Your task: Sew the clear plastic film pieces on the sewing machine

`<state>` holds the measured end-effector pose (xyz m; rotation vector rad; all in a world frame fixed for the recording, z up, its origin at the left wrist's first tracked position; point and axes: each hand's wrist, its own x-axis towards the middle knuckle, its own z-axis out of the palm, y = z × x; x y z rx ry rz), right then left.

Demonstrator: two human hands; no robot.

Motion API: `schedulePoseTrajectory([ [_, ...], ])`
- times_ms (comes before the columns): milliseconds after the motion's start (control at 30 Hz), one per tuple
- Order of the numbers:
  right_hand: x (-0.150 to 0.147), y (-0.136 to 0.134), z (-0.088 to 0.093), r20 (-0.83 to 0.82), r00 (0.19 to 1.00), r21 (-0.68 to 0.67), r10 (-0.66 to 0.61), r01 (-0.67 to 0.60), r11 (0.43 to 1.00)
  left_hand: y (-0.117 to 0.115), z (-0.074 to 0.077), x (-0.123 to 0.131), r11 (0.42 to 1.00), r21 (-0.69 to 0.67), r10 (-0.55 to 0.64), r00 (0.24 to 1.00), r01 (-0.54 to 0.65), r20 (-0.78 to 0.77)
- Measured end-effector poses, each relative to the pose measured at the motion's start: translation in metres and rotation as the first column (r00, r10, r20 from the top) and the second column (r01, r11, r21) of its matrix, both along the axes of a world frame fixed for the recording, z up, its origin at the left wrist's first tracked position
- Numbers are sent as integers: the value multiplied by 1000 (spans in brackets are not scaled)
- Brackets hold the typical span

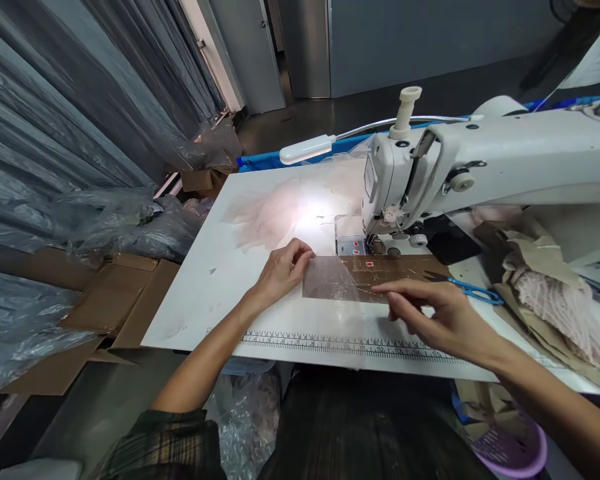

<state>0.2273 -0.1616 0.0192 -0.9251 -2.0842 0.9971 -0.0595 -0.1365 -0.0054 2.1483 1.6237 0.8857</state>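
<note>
My left hand (pixel 283 270) pinches the top corner of a sheer, pale pink piece of tulle (pixel 335 287) between thumb and fingers. The tulle hangs across a brown strip (pixel 400 267) and over the table's front edge. To the right, my right hand (pixel 433 310) hovers by the strip with its index finger stretched out and nothing visible in it. Just beyond stands a white sewing machine (pixel 500 160), its needle and presser foot above the metal plate (pixel 350 241). Blue-handled scissors (pixel 475 291) lie beside my right hand.
More pink tulle (pixel 270 213) lies on the white table (pixel 200 287) under a lamp (pixel 307 149). A printed ruler (pixel 290 340) runs along the front edge. Bundled lace in brown paper (pixel 545 293) sits at right. Cardboard boxes (pixel 115 300) stand left, a purple basket (pixel 520 460) below.
</note>
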Motion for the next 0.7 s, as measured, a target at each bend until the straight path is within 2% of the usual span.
schedulePoseTrajectory([
  [133, -12, 6, -8, 86, 987, -74, 135, -129, 989, 4, 5, -2, 998, -3, 55, 966, -57, -251],
  [200, -15, 8, -10, 81, 978, -82, 193, -186, 979, 7, 4, -6, 997, -45, 48, 948, -66, -316],
  [267, -16, 9, -11, 91, 974, -96, 206, -198, 976, 8, 4, -8, 998, -60, 2, 944, -23, -329],
  [367, -16, 13, -12, 123, 979, -135, 161, -145, 980, 6, 6, -5, 997, -59, -59, 960, 45, -274],
  [467, -17, 18, -13, 104, 986, -182, 131, -111, 977, 4, 11, 3, 994, -112, -40, 979, 17, -202],
  [567, -18, 20, -15, 66, 989, -202, 130, -115, 973, 4, 15, 6, 989, -145, -20, 970, -16, -242],
  [700, -16, 18, -16, 72, 989, -227, 130, -110, 968, 9, 15, -1, 994, -108, -60, 955, 30, -291],
])
